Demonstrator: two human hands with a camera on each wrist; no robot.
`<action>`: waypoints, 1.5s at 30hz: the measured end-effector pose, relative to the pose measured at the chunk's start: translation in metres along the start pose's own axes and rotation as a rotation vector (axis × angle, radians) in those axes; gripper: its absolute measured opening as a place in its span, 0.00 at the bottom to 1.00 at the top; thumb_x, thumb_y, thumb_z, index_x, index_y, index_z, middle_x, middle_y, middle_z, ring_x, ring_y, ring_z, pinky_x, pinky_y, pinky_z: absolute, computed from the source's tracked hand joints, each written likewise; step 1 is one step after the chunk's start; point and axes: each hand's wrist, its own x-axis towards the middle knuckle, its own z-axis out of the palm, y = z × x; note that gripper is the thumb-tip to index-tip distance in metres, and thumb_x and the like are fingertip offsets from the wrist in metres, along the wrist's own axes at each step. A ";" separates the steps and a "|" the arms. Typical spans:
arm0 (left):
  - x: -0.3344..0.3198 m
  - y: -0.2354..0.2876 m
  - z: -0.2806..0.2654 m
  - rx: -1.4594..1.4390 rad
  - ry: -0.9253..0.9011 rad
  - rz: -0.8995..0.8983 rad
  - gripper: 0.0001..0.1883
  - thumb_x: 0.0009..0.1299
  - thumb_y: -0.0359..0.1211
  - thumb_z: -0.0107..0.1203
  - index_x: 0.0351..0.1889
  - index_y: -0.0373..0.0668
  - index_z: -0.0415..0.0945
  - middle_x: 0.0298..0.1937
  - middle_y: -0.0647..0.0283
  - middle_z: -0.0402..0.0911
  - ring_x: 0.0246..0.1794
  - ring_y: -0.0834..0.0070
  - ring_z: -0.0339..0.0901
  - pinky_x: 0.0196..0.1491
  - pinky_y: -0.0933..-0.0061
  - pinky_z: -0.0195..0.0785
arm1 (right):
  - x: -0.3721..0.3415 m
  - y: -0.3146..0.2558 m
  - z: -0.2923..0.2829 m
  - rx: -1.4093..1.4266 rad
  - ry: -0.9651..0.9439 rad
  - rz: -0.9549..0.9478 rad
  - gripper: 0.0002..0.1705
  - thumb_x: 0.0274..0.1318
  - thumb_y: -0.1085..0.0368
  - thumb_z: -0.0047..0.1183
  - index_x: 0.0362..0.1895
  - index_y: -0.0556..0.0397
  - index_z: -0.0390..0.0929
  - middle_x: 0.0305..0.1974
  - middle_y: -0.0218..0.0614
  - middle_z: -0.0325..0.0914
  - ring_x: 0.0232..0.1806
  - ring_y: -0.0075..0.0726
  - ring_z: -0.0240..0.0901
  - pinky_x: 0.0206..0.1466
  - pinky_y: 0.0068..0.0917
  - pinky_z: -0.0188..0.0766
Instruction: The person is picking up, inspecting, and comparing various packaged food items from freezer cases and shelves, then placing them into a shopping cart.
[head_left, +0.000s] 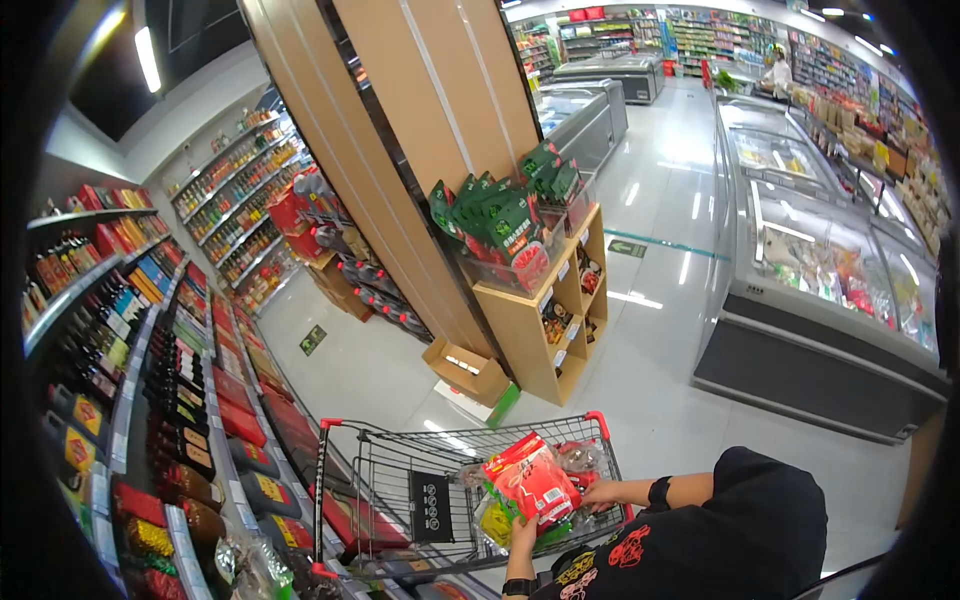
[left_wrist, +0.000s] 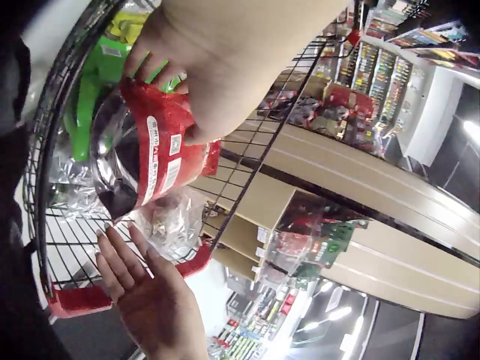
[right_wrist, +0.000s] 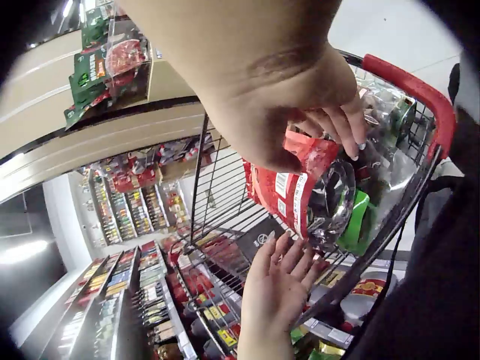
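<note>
A red package [head_left: 532,480] with a white label lies over the cart's contents, tilted. At its lower left edge, my left hand [head_left: 523,537] grips it; in the left wrist view the thumb of that hand [left_wrist: 217,67] lies on the red package [left_wrist: 161,146]. My right hand [head_left: 602,493] is at the package's right side, its palm showing and fingers extended in the left wrist view [left_wrist: 154,300]. From the right wrist, the thumb of my right hand [right_wrist: 277,97] is close to the red package [right_wrist: 277,184]. Clear and green packages [right_wrist: 356,221] lie beside it.
The wire shopping cart [head_left: 603,425] has red corners. Stocked shelves [head_left: 130,350] run along the left. Ahead stand a pillar [head_left: 400,180], a wooden shelf [head_left: 520,335] with green bags and an open cardboard box [head_left: 465,368]. Freezers [head_left: 800,340] stand right of the tiled aisle.
</note>
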 end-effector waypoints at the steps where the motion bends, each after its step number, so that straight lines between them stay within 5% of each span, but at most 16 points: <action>1: 0.006 -0.017 0.004 0.012 0.086 0.051 0.32 0.52 0.42 0.58 0.51 0.33 0.62 0.44 0.53 0.72 0.41 0.62 0.72 0.44 0.70 0.63 | 0.000 0.006 -0.002 -0.004 -0.007 -0.028 0.15 0.41 0.58 0.55 0.34 0.53 0.73 0.28 0.31 0.73 0.26 0.27 0.73 0.22 0.21 0.68; 3: -0.005 -0.035 0.016 0.031 0.323 0.195 0.27 0.55 0.39 0.56 0.49 0.35 0.63 0.39 0.57 0.74 0.37 0.66 0.73 0.40 0.74 0.65 | -0.024 0.008 -0.008 0.000 -0.055 -0.156 0.15 0.44 0.59 0.52 0.39 0.51 0.73 0.30 0.31 0.73 0.27 0.23 0.71 0.26 0.17 0.68; 7: -0.125 0.050 0.043 -0.807 0.187 0.054 0.11 0.62 0.31 0.47 0.42 0.40 0.67 0.36 0.61 0.76 0.31 0.78 0.74 0.27 0.84 0.62 | -0.071 0.019 -0.023 0.091 -0.147 -0.310 0.14 0.49 0.65 0.46 0.42 0.52 0.71 0.33 0.33 0.74 0.32 0.24 0.73 0.34 0.19 0.71; 15: -0.245 -0.025 0.152 -1.038 0.213 -0.080 0.12 0.64 0.32 0.44 0.44 0.38 0.67 0.36 0.59 0.76 0.36 0.74 0.75 0.33 0.80 0.66 | -0.104 0.081 -0.040 0.045 -0.237 -0.253 0.10 0.52 0.66 0.42 0.37 0.54 0.72 0.30 0.34 0.75 0.30 0.27 0.73 0.33 0.22 0.71; 19: -0.292 -0.066 0.164 -1.056 0.408 -0.089 0.11 0.64 0.32 0.42 0.42 0.38 0.68 0.36 0.60 0.75 0.33 0.75 0.74 0.32 0.80 0.66 | -0.108 0.086 -0.010 -0.031 -0.327 -0.237 0.08 0.52 0.66 0.42 0.34 0.54 0.71 0.29 0.35 0.74 0.28 0.27 0.73 0.30 0.22 0.70; 30: -0.473 -0.103 0.061 -0.932 0.944 0.164 0.14 0.65 0.36 0.42 0.47 0.42 0.63 0.39 0.61 0.74 0.37 0.77 0.73 0.38 0.81 0.61 | -0.167 0.067 0.213 -0.307 -0.687 -0.244 0.11 0.54 0.63 0.41 0.37 0.54 0.69 0.31 0.36 0.73 0.31 0.30 0.73 0.34 0.22 0.69; 35: -0.568 -0.122 0.001 -1.096 1.192 0.308 0.16 0.67 0.41 0.38 0.46 0.39 0.64 0.39 0.60 0.74 0.38 0.73 0.74 0.40 0.78 0.63 | -0.233 0.068 0.324 -0.353 -1.067 -0.406 0.14 0.55 0.61 0.40 0.42 0.56 0.67 0.35 0.38 0.72 0.36 0.32 0.72 0.39 0.23 0.68; 45: -0.656 -0.102 -0.069 -1.179 0.959 0.693 0.23 0.67 0.45 0.33 0.51 0.35 0.59 0.48 0.50 0.69 0.49 0.64 0.67 0.49 0.69 0.60 | -0.369 0.016 0.437 -0.078 -1.302 -0.630 0.16 0.59 0.60 0.36 0.43 0.61 0.66 0.37 0.41 0.72 0.34 0.36 0.73 0.39 0.28 0.70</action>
